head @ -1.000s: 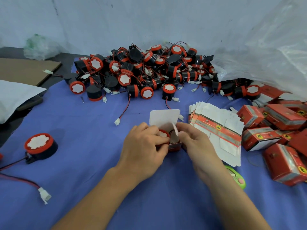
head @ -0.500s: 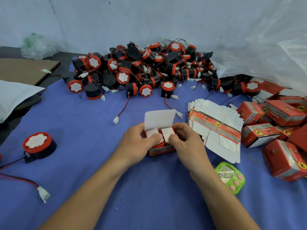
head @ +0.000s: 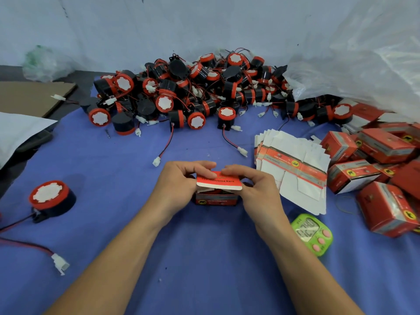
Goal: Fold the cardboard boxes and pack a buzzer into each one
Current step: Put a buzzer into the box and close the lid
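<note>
- Your table (head: 204, 280) is covered in blue cloth, and pretty much everything sits on it.
- There's a big clear plastic bag (head: 363, 64) slumped over the far right corner, hanging over the back of the red boxes there.
- The pile of buzzers (head: 193, 92) runs along the far edge. They're black with red rims and white faces, with wires tangled all through them.
- The closed boxes (head: 386, 153) are heaped at your right, tipped every which way.
- The flat box blanks (head: 293, 164) are fanned out between that heap and your right hand, just beside your knuckles.
- A brown cardboard sheet (head: 29, 96) lies far left, well apart from the work, with a white sheet (head: 16, 130) in front of it.
- Your left hand (head: 177, 187) and right hand (head: 256, 189) are both curled on the box (head: 216, 198) in the middle of the table. Your fingertips meet on top of its lid flap (head: 219, 181) and pinch it down over the opening.
- The flap isn't tucked in. Its white edge sticks out over the front wall, and some red shows in the gap underneath.
- A lone buzzer (head: 51, 198) stands face up at your left, well clear of the box.
- The green timer (head: 312, 233) sits right next to your right wrist.
- A red-and-black lead with a white connector (head: 156, 160) ends just beyond your left hand. Another lead (head: 235, 145) ends beyond your right, and a loose plug (head: 60, 263) lies near your left forearm.
</note>
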A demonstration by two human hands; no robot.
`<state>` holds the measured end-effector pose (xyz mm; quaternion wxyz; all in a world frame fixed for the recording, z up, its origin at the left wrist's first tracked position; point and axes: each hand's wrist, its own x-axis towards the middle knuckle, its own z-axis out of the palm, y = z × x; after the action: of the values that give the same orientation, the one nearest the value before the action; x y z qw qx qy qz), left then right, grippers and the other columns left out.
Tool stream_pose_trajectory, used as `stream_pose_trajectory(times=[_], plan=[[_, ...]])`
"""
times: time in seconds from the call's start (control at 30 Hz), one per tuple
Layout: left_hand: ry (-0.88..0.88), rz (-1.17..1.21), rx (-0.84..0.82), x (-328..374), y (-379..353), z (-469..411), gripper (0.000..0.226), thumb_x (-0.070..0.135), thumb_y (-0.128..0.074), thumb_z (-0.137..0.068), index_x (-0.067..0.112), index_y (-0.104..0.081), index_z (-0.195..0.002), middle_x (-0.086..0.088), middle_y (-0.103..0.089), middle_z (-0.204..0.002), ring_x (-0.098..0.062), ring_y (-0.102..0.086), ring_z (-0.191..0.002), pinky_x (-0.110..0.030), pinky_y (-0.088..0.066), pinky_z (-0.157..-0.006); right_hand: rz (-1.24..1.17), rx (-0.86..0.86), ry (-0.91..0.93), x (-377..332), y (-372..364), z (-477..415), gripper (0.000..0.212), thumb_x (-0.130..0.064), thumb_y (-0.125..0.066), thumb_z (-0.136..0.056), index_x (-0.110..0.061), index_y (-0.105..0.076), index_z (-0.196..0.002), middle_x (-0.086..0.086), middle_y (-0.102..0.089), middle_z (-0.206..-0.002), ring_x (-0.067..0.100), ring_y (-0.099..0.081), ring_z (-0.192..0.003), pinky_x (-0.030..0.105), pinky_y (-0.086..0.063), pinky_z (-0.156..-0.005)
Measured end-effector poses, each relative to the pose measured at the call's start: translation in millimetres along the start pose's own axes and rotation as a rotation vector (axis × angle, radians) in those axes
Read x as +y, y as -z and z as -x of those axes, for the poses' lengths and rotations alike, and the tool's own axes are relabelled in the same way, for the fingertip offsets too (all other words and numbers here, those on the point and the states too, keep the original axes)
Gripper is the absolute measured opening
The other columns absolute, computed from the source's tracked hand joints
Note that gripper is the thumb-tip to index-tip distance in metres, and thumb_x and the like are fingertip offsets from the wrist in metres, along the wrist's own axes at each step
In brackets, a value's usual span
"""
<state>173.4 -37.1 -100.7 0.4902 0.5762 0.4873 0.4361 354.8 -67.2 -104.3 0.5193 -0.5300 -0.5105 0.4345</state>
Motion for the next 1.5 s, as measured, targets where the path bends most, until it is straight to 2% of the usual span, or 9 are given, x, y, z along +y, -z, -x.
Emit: stream_pose_trajectory(times=[0.1,0.23,0.47,0.63,0.77,0.93,1.3,1.4,1.5], plan=[[0.024,0.037,-0.188,2,16,2,0.043,-0.011,-0.063,-0.085,0.025,-0.086,-0.085,0.018,-0.076,-0.115,0.003,-0.065,-0.118,-0.016,-0.055,-0.084,-0.032,-0.107,-0.064,-3,7,-1,0.042,0.003,-0.062,-0.090,-0.033,-0.084,-0.091,-0.024,-0.073,-0.116,-0.005,-0.065,-0.113,0.018,-0.056,-0.088],[0.010,-0.051,-0.233,3,20,6,0.045,0.011,-0.056,-0.063,0.025,-0.086,-0.092,0.024,-0.070,-0.125,0.011,-0.058,-0.120,-0.015,-0.053,-0.088,0.005,-0.195,-0.087,-4,15,3,0.048,-0.010,-0.050,-0.081,-0.040,-0.081,-0.103,-0.033,-0.063,-0.130,-0.012,-0.054,-0.124,0.023,-0.048,-0.105],[-0.136,-0.265,-0.266,0,27,11,0.037,0.018,-0.089,-0.077,0.045,-0.081,-0.101,0.033,-0.062,-0.131,0.014,-0.051,-0.129,-0.007,-0.047,-0.092,0.196,-0.318,-0.020,-3,20,9,0.060,-0.028,-0.076,-0.070,-0.052,-0.068,-0.125,-0.036,-0.046,-0.147,-0.014,-0.049,-0.129,0.029,-0.049,-0.105],[-0.126,-0.374,-0.230,0,27,13,0.043,0.024,-0.091,-0.075,0.056,-0.078,-0.101,0.040,-0.058,-0.133,0.018,-0.049,-0.129,-0.021,-0.044,-0.107,0.231,-0.270,-0.012,-1,22,9,0.059,-0.026,-0.079,-0.073,-0.050,-0.067,-0.126,-0.021,-0.050,-0.150,-0.011,-0.051,-0.130,0.036,-0.048,-0.111],[-0.156,-0.416,-0.182,-1,22,15,0.038,0.031,-0.087,-0.079,0.062,-0.075,-0.099,0.045,-0.058,-0.128,0.022,-0.049,-0.124,-0.012,-0.041,-0.102,0.264,-0.208,0.014,3,22,7,0.049,-0.021,-0.082,-0.082,-0.046,-0.071,-0.123,-0.016,-0.060,-0.142,-0.008,-0.059,-0.122,0.036,-0.049,-0.109],[-0.152,-0.344,-0.151,1,21,13,0.032,0.029,-0.084,-0.084,0.056,-0.078,-0.098,0.043,-0.065,-0.117,0.021,-0.055,-0.119,-0.007,-0.044,-0.096,0.215,-0.132,-0.003,3,21,5,0.027,-0.030,-0.076,-0.091,-0.046,-0.076,-0.113,-0.017,-0.068,-0.131,-0.012,-0.057,-0.121,0.032,-0.050,-0.108],[-0.422,-0.578,0.021,5,8,28,0.025,0.029,-0.088,-0.080,0.039,-0.081,-0.102,0.045,-0.063,-0.107,0.021,-0.060,-0.109,-0.005,-0.042,-0.099,0.035,-0.210,-0.019,2,23,6,0.037,-0.004,-0.072,-0.092,-0.038,-0.082,-0.103,-0.017,-0.075,-0.117,-0.011,-0.051,-0.130,0.024,-0.051,-0.101],[-0.419,-0.548,0.031,7,7,29,0.025,0.023,-0.089,-0.080,0.037,-0.082,-0.100,0.044,-0.064,-0.106,0.020,-0.062,-0.106,-0.007,-0.045,-0.098,0.054,-0.149,-0.003,1,21,8,0.037,-0.005,-0.076,-0.088,-0.040,-0.083,-0.097,-0.018,-0.068,-0.128,-0.013,-0.052,-0.127,0.018,-0.055,-0.093],[-0.370,-0.485,0.035,8,8,27,0.032,0.015,-0.088,-0.080,0.043,-0.078,-0.093,0.040,-0.069,-0.101,0.018,-0.064,-0.104,-0.011,-0.048,-0.098,0.168,-0.091,0.092,3,16,13,0.036,-0.009,-0.078,-0.088,-0.044,-0.080,-0.100,-0.021,-0.065,-0.132,-0.015,-0.053,-0.124,0.023,-0.052,-0.101]])
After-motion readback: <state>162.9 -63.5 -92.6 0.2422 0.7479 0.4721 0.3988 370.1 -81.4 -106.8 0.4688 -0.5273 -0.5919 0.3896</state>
